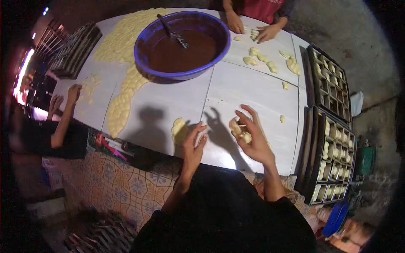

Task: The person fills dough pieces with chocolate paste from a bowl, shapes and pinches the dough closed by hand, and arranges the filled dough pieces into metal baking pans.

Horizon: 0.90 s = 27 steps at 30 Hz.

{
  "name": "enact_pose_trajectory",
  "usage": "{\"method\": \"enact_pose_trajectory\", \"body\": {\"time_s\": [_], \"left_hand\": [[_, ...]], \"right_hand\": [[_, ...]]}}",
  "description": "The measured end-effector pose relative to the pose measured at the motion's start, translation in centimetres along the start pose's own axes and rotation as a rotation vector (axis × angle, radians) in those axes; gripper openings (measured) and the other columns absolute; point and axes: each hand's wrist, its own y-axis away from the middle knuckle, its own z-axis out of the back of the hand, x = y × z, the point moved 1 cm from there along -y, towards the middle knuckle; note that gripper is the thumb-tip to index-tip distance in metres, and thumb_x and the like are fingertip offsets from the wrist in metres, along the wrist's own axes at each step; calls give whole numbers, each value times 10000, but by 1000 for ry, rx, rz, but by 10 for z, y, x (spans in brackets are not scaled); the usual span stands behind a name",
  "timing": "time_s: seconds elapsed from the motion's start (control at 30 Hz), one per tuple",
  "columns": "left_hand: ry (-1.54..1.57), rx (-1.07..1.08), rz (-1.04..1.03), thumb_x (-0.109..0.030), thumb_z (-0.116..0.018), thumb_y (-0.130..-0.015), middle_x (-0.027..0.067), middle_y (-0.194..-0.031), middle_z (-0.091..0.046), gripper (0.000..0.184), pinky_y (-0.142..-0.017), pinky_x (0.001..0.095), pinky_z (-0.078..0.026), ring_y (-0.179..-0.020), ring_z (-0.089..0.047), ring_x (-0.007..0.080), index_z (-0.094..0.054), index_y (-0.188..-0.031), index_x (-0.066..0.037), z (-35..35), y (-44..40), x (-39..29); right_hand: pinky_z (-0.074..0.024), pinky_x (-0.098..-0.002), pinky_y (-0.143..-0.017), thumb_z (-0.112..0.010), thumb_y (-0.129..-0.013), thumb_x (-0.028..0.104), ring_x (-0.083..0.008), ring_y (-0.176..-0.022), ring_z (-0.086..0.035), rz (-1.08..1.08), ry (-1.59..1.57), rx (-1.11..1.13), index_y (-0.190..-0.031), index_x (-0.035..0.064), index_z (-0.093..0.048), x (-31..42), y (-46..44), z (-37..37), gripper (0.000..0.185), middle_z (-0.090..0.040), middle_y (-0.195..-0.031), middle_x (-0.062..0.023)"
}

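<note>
My right hand (256, 142) is raised over the near part of the table, its fingers curled around a small piece of pale dough (245, 137). Part of that dough is hidden by the fingers. To its left, my left hand (194, 150) has its fingers stretched out and holds nothing. A flattened lump of dough (179, 130) lies on the table just beside the left fingertips. Farther back stands a large blue basin (182, 76) of brown filling (185, 52), with a dark-handled utensil (172, 31) resting in it.
Dough pieces (122, 105) spread along the left of the white table (249, 88). Divided baking trays (337, 156) stand at the right, several compartments filled with dough. Across the table, a co-worker's hands (268, 33) handle dough. Another person's hands (72, 95) are at the left edge.
</note>
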Motion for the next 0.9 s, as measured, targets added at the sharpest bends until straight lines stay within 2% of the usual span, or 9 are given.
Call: {"method": "enact_pose_trajectory", "body": {"time_s": [0.03, 0.17, 0.4, 0.53, 0.6, 0.63, 0.77, 0.87, 0.9], "left_hand": [[547, 110, 219, -41, -569, -923, 179, -1355, -497, 449, -1028, 326, -376, -1267, -447, 226, -461, -1359, -17, -17, -1, -7], [832, 44, 455, 36, -488, -936, 142, -1219, -562, 375, -825, 235, -489, -1081, -556, 182, -476, -1311, 24, -55, -14, 7], [1155, 307, 370, -82, -432, -969, 165, -1347, -451, 512, -987, 358, -396, -1202, -470, 225, -263, -1448, -17, -62, -18, -10], [1032, 67, 261, -122, -508, -963, 146, -1309, -499, 479, -990, 307, -385, -1196, -485, 192, -363, -1405, -9, -61, -23, -23], [392, 100, 213, -113, -573, -933, 96, -1103, -623, 310, -894, 277, -438, -1026, -567, 147, -573, -1205, 36, -49, -23, -11], [297, 43, 153, -98, -632, -896, 45, -930, -665, 193, -782, 246, -464, -863, -591, 105, -672, -1007, 55, -45, -24, -15], [362, -114, 94, -38, -676, -838, 49, -823, -672, 136, -681, 216, -462, -749, -590, 87, -685, -938, 55, -44, -29, -16], [283, 186, 227, -89, -637, -859, 86, -938, -682, 147, -761, 273, -492, -843, -625, 138, -658, -958, 17, -43, -32, -7], [885, 190, 413, -148, -625, -875, 95, -1001, -669, 231, -809, 292, -494, -900, -624, 151, -627, -1045, 8, -48, -34, 4]], "right_hand": [[-450, -407, -992, -548, -722, -116, -354, -1218, -473, -2, 107, 62, -1451, 101, -274, -6, 2, -10, 808, -225, -1472, -185], [-521, -358, -885, -513, -779, -103, -312, -1161, -524, -115, -284, -125, -1439, 64, -252, -20, 15, -40, 728, -339, -1384, -193], [-490, -272, -777, -665, -828, 25, -189, -939, -553, -17, 74, -253, -1106, 28, -629, -56, 14, -40, 280, -506, -1119, -76], [-468, -250, -713, -627, -858, 9, -126, -897, -556, -16, -137, -439, -1056, 8, -643, -47, 5, -36, 198, -542, -1019, -68], [-469, -251, -709, -615, -859, -8, -128, -903, -563, -36, -147, -434, -1056, -3, -642, -36, 1, -35, 198, -541, -1029, -76], [-477, -294, -730, -616, -867, 72, -204, -917, -565, 54, 23, -316, -1115, 8, -640, -48, 1, -36, 257, -545, -1003, -107], [-466, -336, -848, -560, -936, 235, -211, -990, -536, -69, -365, -192, -1162, 53, -649, -64, -21, -21, 303, -401, -1287, -103], [-281, -440, -1091, -498, -954, 395, -298, -1316, -328, 193, -158, 9, -1197, 80, -631, -54, -30, -34, 420, -327, -1452, -115], [-186, -465, -1127, -544, -922, 373, -307, -1376, -212, 218, -368, 51, -1188, 94, -638, -58, -34, -43, 396, -322, -1473, -124]]}}
